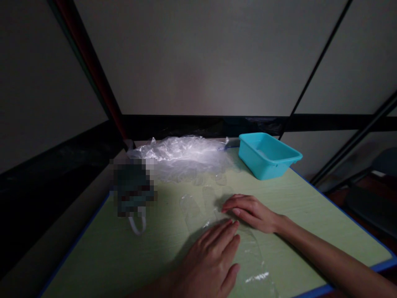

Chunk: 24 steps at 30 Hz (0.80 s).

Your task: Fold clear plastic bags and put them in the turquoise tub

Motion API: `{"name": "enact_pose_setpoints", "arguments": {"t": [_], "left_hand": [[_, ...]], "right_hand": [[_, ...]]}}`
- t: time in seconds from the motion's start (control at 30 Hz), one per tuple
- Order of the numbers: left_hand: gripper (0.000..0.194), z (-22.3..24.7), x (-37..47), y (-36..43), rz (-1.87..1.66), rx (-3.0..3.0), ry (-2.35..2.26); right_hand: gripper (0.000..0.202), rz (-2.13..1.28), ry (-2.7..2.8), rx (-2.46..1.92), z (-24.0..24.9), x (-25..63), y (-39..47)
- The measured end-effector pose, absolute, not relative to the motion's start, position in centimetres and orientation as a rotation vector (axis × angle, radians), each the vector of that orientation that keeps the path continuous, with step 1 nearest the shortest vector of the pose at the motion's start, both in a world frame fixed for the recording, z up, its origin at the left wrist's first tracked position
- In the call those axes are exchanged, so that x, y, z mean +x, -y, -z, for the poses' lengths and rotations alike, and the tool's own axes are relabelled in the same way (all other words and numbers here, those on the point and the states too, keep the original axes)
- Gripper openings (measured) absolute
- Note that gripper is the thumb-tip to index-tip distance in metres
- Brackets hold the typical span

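A thin clear plastic glove (pixel 194 209) lies flat on the light green table (pixel 130 260), its finger shapes pointing away from me. My left hand (pixel 214 252) rests palm down on its lower left part, fingers extended and slightly apart. Over its right side, my right hand (pixel 248 211) is bent at the knuckles, its fingertips touching down near the plastic; the spots under both palms are hidden. Behind them spreads a heap of crumpled clear plastic (pixel 186 155) at the table's far edge.
A turquoise basin (pixel 269 161) stands at the far right of the table. On the left is a pixelated dark item (pixel 133 186) with a white loop (pixel 138 223). Pale panels rise behind the table, whose edge is blue.
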<state>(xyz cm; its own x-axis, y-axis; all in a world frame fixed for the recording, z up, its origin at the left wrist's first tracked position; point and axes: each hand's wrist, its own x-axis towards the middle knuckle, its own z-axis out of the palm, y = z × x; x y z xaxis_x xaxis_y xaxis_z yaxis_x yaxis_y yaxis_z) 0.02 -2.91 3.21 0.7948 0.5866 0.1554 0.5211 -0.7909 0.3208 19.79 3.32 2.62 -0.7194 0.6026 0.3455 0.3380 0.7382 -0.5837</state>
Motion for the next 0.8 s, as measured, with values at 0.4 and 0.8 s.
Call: {"name": "enact_pose_setpoints", "arguments": {"t": [0.4,0.8], "left_hand": [[0.026,-3.1,-0.2,1.1,-0.812,2.441,-0.979],[0.028,-1.3,-1.3,-4.1,-0.816,2.257,-1.279]], "right_hand": [[0.011,-0.529,2.321,-0.924,-2.8,18.7,-3.3],[0.02,-0.47,2.35,-1.225,-2.1,18.0,-3.1]]}}
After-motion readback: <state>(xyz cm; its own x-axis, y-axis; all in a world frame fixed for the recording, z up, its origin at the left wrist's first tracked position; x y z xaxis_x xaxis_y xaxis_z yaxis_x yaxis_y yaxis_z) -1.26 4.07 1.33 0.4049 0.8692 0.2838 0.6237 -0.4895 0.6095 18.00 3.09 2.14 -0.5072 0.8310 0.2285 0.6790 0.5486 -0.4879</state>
